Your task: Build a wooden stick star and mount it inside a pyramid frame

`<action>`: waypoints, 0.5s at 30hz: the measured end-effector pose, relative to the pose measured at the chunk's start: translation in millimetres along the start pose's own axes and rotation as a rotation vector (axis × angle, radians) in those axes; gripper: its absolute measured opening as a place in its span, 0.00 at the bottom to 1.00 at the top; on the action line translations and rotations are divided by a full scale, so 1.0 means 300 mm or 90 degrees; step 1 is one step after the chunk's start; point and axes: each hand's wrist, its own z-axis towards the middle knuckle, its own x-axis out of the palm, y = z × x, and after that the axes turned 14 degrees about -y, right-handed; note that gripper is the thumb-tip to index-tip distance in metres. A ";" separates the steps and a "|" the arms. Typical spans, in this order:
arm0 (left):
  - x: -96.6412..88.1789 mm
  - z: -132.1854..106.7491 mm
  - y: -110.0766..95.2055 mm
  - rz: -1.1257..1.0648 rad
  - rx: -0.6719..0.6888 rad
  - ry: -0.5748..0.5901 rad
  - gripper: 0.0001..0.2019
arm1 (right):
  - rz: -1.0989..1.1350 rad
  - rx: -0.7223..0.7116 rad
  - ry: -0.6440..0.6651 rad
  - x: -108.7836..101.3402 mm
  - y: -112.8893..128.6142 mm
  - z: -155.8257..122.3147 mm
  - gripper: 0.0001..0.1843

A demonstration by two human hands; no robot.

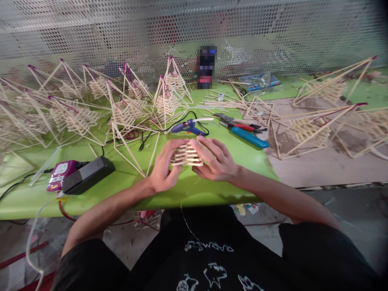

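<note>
Both hands hold a small stacked lattice of thin wooden sticks (186, 155) just above the green table (121, 178). My left hand (163, 167) grips its left side with fingers curled around it. My right hand (214, 159) grips the right side, fingers pressed on top and thumb underneath. A thin thread hangs from the lattice toward my lap.
A blue glue gun (188, 127) lies just beyond the hands, with blue-handled pliers (247, 135) to its right. Several stick pyramids (130, 109) crowd the left and back. A black box (86, 173) and a purple device (59, 173) sit at front left. More stick frames (321, 117) lie right.
</note>
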 end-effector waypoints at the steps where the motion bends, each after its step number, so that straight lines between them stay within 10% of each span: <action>1: 0.000 0.000 0.000 0.001 0.009 0.001 0.24 | 0.013 0.004 -0.003 0.000 -0.002 0.000 0.18; 15: -0.022 0.005 0.015 0.097 0.204 0.003 0.34 | 0.144 0.140 0.017 0.017 -0.006 0.004 0.40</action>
